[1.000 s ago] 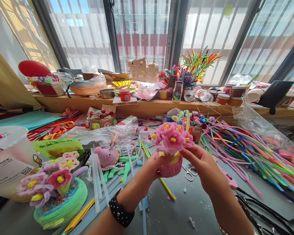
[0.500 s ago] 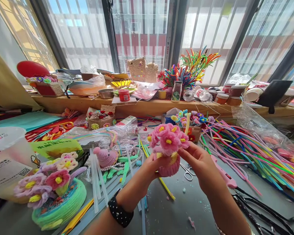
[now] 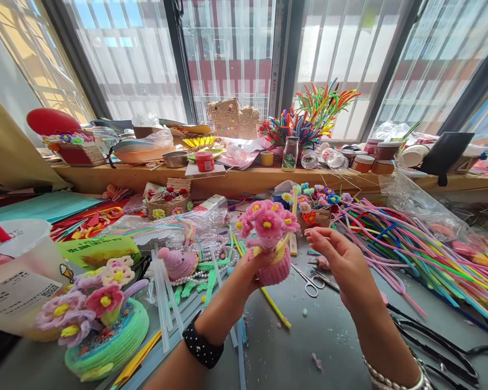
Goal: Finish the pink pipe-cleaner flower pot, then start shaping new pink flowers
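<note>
My left hand [image 3: 247, 273] is wrapped round a small pink ribbed pot [image 3: 274, 271] with a yellow rim, made of fuzzy pipe cleaners. A bunch of pink flowers [image 3: 268, 221] with yellow centres stands up out of it. Beside the blooms rises a pale yellow stem [image 3: 295, 201]; where it is fixed I cannot tell. To the right of the pot, my right hand [image 3: 341, 260] hovers apart from it, fingers loosely stretched and nothing visible in them. Scissors [image 3: 311, 284] lie on the grey table between the two hands, partly behind the right one.
A green cake-like piece with flowers [image 3: 106, 341] and a drink cup [image 3: 20, 276] stand at left. Clear sticks [image 3: 159, 309] and a crocheted pink figure [image 3: 178, 264] lie nearer the middle. Coloured pipe cleaners [image 3: 418, 244] pile up at right, above black cables [image 3: 435, 346].
My right hand has let go of the flower pot and moved away to the right. The pot, in my left hand, has shifted slightly left.
</note>
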`<state>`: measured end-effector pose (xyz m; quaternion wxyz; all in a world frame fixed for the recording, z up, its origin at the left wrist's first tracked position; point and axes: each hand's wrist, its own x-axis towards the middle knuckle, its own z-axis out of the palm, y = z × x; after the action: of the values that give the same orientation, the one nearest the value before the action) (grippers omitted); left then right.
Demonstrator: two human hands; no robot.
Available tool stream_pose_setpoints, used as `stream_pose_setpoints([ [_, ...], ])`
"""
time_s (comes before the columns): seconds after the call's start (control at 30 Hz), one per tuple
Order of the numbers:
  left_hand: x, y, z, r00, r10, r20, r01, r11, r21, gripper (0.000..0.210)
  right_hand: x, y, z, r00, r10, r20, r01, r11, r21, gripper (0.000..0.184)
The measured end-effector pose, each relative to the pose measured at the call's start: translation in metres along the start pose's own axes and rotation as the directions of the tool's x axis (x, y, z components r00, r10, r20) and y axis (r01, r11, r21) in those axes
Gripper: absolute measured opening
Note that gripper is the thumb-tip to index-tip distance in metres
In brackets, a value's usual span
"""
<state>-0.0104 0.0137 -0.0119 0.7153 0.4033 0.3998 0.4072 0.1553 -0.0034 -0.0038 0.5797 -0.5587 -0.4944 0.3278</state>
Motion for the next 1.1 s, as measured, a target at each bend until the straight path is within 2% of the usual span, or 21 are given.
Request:
stream_pose_setpoints([
  [0.07,0.0,0.002,-0.001,0.999,0.01,-0.05,-0.013,0.997,-0.071,0.038,-0.004,-0.014,-0.013,0.997,-0.011,-0.073,0.008,0.999,-0.046,0.04],
  [0.13,0.0,0.005,-0.001,0.994,0.038,-0.1,-0.052,0.988,-0.144,0.035,-0.012,-0.026,-0.033,0.987,-0.088,-0.134,0.062,0.981,-0.186,0.04],
  [0.17,0.0,0.006,-0.002,0.99,0.057,-0.126,-0.079,0.981,-0.177,0.032,-0.017,-0.03,-0.046,0.98,-0.122,-0.159,0.07,0.952,-0.297,0.04],
  [0.23,0.0,0.008,-0.002,0.982,0.085,-0.17,-0.123,0.966,-0.228,0.026,-0.031,-0.024,-0.077,0.982,-0.133,-0.131,0.039,0.831,-0.555,0.038],
  [0.3,0.0,0.009,-0.003,0.976,0.1,-0.191,-0.149,0.952,-0.267,0.023,-0.049,0.002,-0.117,0.996,-0.074,-0.043,0.02,0.691,-0.722,0.038],
  [0.4,0.0,0.009,-0.004,0.974,0.116,-0.197,-0.172,0.938,-0.302,0.021,-0.079,0.066,-0.181,1.0,-0.017,0.014,0.021,0.557,-0.83,0.034],
  [0.47,0.0,0.01,-0.004,0.973,0.11,-0.204,-0.172,0.934,-0.314,0.02,-0.096,0.107,-0.214,0.994,-0.086,0.073,0.106,0.497,-0.861,0.03],
  [0.53,0.001,0.01,-0.005,0.973,0.098,-0.207,-0.162,0.934,-0.318,0.02,-0.107,0.131,-0.232,0.975,-0.15,0.164,0.215,0.459,-0.862,0.03],
  [0.6,0.001,0.01,-0.005,0.974,0.087,-0.208,-0.151,0.937,-0.315,0.018,-0.11,0.136,-0.233,0.96,-0.186,0.207,0.267,0.404,-0.875,0.033],
  [0.7,0.001,0.011,-0.005,0.976,0.079,-0.205,-0.141,0.941,-0.307,0.021,-0.103,0.117,-0.216,0.945,-0.177,0.275,0.322,0.363,-0.874,0.041],
  [0.77,0.001,0.011,-0.005,0.979,0.084,-0.186,-0.138,0.943,-0.301,0.023,-0.094,0.098,-0.202,0.938,-0.11,0.327,0.343,0.406,-0.847,0.046],
  [0.9,0.0,0.011,-0.005,0.983,0.084,-0.166,-0.13,0.948,-0.29,0.023,-0.077,0.076,-0.179,0.948,0.01,0.318,0.274,0.483,-0.832,0.04],
  [1.1,-0.002,0.009,-0.006,0.993,0.056,-0.101,-0.083,0.956,-0.281,0.024,-0.07,0.073,-0.151,0.964,0.0,0.264,0.218,0.567,-0.794,0.011],
])
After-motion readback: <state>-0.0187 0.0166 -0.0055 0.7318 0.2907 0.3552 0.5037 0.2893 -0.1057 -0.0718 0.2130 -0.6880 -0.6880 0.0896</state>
